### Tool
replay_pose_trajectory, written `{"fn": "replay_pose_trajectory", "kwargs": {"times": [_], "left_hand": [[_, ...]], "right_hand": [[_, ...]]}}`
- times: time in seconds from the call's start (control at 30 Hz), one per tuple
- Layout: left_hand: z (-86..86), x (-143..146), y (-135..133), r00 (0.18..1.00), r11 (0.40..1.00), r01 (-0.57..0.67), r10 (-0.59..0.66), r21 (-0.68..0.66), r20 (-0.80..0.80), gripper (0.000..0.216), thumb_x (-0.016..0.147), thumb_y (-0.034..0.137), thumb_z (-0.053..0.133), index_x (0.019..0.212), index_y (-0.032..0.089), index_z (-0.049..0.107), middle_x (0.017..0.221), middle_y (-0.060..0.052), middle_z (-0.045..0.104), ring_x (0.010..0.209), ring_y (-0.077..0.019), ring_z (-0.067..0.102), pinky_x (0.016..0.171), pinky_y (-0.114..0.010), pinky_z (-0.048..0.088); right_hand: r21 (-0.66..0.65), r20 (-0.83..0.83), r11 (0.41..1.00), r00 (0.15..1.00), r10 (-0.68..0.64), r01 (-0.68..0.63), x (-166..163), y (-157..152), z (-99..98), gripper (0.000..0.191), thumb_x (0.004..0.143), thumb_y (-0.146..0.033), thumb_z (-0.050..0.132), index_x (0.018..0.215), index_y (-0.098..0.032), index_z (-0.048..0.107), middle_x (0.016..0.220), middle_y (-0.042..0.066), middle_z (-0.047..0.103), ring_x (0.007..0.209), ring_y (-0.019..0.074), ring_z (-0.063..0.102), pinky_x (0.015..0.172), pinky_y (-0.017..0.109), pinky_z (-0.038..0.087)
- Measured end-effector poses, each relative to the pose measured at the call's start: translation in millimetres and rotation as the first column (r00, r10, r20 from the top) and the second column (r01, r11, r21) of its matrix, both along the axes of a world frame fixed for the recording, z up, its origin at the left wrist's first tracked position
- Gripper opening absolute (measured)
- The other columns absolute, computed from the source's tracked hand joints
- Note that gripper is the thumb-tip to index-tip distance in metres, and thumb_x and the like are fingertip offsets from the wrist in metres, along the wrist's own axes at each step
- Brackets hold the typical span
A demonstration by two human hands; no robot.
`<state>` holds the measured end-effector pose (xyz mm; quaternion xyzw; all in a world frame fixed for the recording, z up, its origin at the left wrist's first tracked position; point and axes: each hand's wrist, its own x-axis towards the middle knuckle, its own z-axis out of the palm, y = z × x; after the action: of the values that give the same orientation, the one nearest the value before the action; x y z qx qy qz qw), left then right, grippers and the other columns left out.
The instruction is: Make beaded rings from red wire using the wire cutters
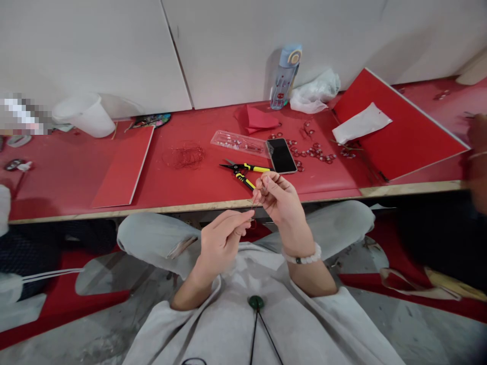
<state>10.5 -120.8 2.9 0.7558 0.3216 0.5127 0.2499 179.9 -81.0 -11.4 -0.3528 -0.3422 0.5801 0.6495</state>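
Observation:
My left hand (222, 238) is closed, its thumb and fingertips pinching a thin reddish wire (252, 204) above my lap. Slightly higher and to the right, my right hand (279, 197) pinches the upper part of the same wire. A small loop shows near the left fingertips; its details are too fine to make out. Just beyond my right hand lie spread pliers (238, 169) with black jaws and yellow-and-black handles, partly covered by that hand. Farther back to the left rests a loose coil of red wire (186, 156). A clear plastic tray (228, 136) holds small beads.
A phone (281, 155) lies beside beaded wire pieces (315, 152) on the red table (205, 190). Behind stand a blue bottle (283, 78) and plastic bag (315, 94). Red boards (127, 167) flank the workspace; a white cup (91, 116) is at left. Other people sit on both sides.

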Motion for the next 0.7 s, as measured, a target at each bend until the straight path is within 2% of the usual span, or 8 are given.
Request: {"fn": "replay_pose_trajectory", "kwargs": {"times": [0.17, 0.3, 0.4, 0.5, 0.57, 0.63, 0.7], "left_hand": [[-0.6, 0.0, 0.1, 0.999, 0.999, -0.030, 0.029, 0.045, 0.027, 0.023, 0.100, 0.014, 0.060, 0.111, 0.021, 0.079, 0.079, -0.002, 0.078, 0.059, -0.0088, 0.067, 0.057, -0.017, 0.057], [-0.2, 0.9, -0.5, 0.995, 0.993, -0.090, 0.087, 0.075, 0.043, 0.022, 0.099, 0.013, 0.060, 0.110, 0.021, 0.078, 0.083, -0.003, 0.080, 0.062, -0.0096, 0.070, 0.057, -0.018, 0.055], [1.7, 2.9, 0.3, 0.992, 0.986, -0.124, 0.124, 0.110, 0.012, 0.022, 0.098, 0.011, 0.061, 0.109, 0.021, 0.077, 0.088, -0.004, 0.082, 0.068, -0.0107, 0.072, 0.061, -0.018, 0.057], [3.7, 4.4, 2.2, 0.988, 0.975, -0.150, 0.153, 0.165, -0.003, 0.022, 0.096, 0.008, 0.063, 0.107, 0.020, 0.077, 0.085, -0.003, 0.081, 0.072, -0.0110, 0.073, 0.065, -0.018, 0.057], [4.1, 4.6, 3.4, 0.987, 0.970, -0.161, 0.163, 0.182, 0.000, 0.021, 0.096, 0.008, 0.063, 0.106, 0.020, 0.077, 0.086, -0.003, 0.081, 0.073, -0.0111, 0.074, 0.067, -0.017, 0.058], [3.7, 4.4, 4.1, 0.986, 0.970, -0.165, 0.167, 0.181, 0.003, 0.021, 0.095, 0.007, 0.064, 0.106, 0.020, 0.077, 0.087, -0.004, 0.082, 0.074, -0.0114, 0.075, 0.069, -0.018, 0.059], [2.7, 4.4, 4.4, 0.986, 0.969, -0.166, 0.169, 0.183, -0.001, 0.022, 0.094, 0.006, 0.065, 0.107, 0.020, 0.077, 0.088, -0.004, 0.082, 0.075, -0.0113, 0.075, 0.069, -0.017, 0.058]], "right_hand": [[-0.054, -0.055, 0.997, 0.997, 0.047, -0.050, -2.0, -3.3, -1.2, 0.034, 0.078, -0.047, 0.084, 0.081, -0.024, 0.059, 0.073, -0.004, 0.067, 0.059, 0.0111, 0.068, 0.059, 0.024, 0.065], [-0.127, -0.129, 0.979, 0.981, 0.142, -0.158, -6.4, -15.2, -5.5, 0.034, 0.073, -0.044, 0.087, 0.075, -0.023, 0.060, 0.068, -0.004, 0.068, 0.053, 0.0112, 0.066, 0.053, 0.024, 0.062], [-0.141, -0.106, 0.959, 0.967, 0.232, -0.245, -11.2, -26.4, -6.9, 0.035, 0.071, -0.045, 0.088, 0.072, -0.022, 0.061, 0.059, -0.005, 0.065, 0.047, 0.0116, 0.063, 0.046, 0.023, 0.057], [-0.142, 0.034, 0.939, 0.946, 0.321, -0.314, -13.5, -37.9, -6.0, 0.036, 0.078, -0.048, 0.084, 0.068, -0.020, 0.063, 0.056, -0.003, 0.065, 0.047, 0.0117, 0.062, 0.048, 0.024, 0.055], [-0.106, 0.219, 0.967, 0.943, 0.251, -0.232, -12.6, -45.0, -4.3, 0.031, 0.085, -0.046, 0.078, 0.074, -0.020, 0.067, 0.062, -0.001, 0.068, 0.053, 0.0121, 0.064, 0.055, 0.025, 0.056], [0.022, 0.389, 0.999, 0.921, 0.034, -0.046, -10.7, -51.0, -1.5, 0.019, 0.089, -0.039, 0.074, 0.090, -0.021, 0.071, 0.075, 0.001, 0.073, 0.064, 0.0135, 0.068, 0.064, 0.027, 0.059], [0.218, 0.503, 0.973, 0.846, -0.176, 0.073, -9.3, -54.7, 2.9, 0.018, 0.090, -0.031, 0.073, 0.107, -0.024, 0.070, 0.088, 0.002, 0.075, 0.072, 0.0145, 0.069, 0.071, 0.029, 0.060]]}}
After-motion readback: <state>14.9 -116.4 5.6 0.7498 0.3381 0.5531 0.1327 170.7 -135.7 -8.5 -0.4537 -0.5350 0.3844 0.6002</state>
